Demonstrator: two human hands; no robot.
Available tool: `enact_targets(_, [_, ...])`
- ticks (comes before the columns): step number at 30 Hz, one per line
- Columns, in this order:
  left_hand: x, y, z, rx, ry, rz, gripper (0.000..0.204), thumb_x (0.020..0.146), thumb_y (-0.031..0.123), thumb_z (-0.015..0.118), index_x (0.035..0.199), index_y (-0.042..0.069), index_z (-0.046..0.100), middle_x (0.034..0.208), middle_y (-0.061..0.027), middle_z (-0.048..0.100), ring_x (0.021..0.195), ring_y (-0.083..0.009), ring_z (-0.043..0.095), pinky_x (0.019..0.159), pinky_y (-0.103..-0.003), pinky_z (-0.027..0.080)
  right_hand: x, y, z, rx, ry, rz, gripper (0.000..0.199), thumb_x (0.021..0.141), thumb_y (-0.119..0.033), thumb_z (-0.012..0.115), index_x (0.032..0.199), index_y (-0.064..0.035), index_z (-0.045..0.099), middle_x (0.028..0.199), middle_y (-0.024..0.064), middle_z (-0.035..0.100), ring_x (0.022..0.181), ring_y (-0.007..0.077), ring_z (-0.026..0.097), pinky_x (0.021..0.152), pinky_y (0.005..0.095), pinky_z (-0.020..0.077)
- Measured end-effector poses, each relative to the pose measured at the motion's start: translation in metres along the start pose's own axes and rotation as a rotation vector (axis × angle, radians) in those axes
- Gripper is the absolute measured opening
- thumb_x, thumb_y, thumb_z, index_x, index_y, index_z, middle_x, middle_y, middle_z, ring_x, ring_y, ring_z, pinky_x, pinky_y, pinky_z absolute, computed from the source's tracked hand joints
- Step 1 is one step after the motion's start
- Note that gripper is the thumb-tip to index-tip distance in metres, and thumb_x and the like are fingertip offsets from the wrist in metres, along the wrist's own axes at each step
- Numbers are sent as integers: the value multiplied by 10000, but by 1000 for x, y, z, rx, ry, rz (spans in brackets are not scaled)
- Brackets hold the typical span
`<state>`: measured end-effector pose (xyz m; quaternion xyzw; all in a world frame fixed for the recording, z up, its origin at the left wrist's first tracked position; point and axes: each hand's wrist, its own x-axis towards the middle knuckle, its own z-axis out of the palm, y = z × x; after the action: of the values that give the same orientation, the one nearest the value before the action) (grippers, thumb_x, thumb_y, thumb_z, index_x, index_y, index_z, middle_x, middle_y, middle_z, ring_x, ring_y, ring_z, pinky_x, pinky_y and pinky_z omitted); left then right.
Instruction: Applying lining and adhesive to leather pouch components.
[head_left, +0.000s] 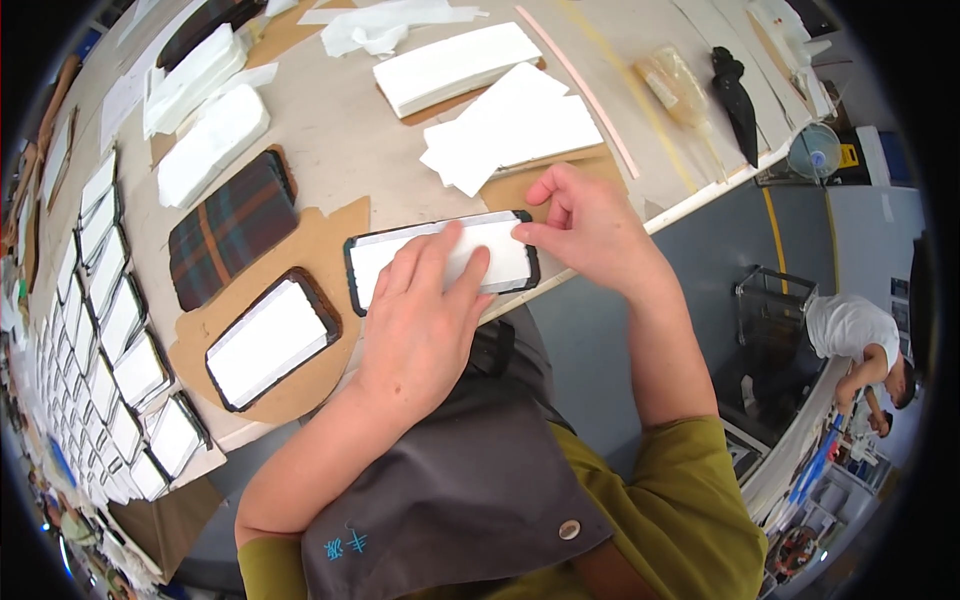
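Note:
A white rectangular panel (pixel 513 258) with dark fabric folded over its edges lies at the table's near edge. My left hand (pixel 415 325) rests flat on it with its fingers stretched out. At the panel's upper right corner is my right hand (pixel 600 235), its thumb touching the edge and its other fingers curled, apart from the thumb. I see nothing held in it. To the left, a similar dark-edged white panel (pixel 268 345) lies on brown cardboard (pixel 345 240). Dark plaid fabric pieces (pixel 235 230) lie beyond that panel.
White cards (pixel 515 125) and a white stack (pixel 460 65) lie farther back. Rows of dark-edged white panels (pixel 130 340) cover the left side. A clear bag (pixel 672 85) and a black wrapped object (pixel 735 100) lie at the far right. A person (pixel 855 330) is off to the right.

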<state>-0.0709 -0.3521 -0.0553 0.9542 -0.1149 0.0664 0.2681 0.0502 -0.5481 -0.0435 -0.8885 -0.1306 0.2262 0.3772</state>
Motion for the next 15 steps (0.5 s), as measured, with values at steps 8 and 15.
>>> enact_targets(8, [-26,-5,-2,179,-70,-7,488,879,229,740,1347,133,641,1467,-122,515,1403,-317,456,1181,-563,322,0,-8,0,-55,-23,49,312,794,-178,819,977,-9,632,685,51,611,624,158,580,570,328,467])
enact_targets(15, [-34,-10,4,147,-52,-20,514,945,302,667,1412,107,578,1513,-158,479,1441,-335,419,1203,-601,252,-1,-18,15,-170,57,-81,407,703,-214,912,927,-15,636,739,56,582,642,170,553,589,316,476])
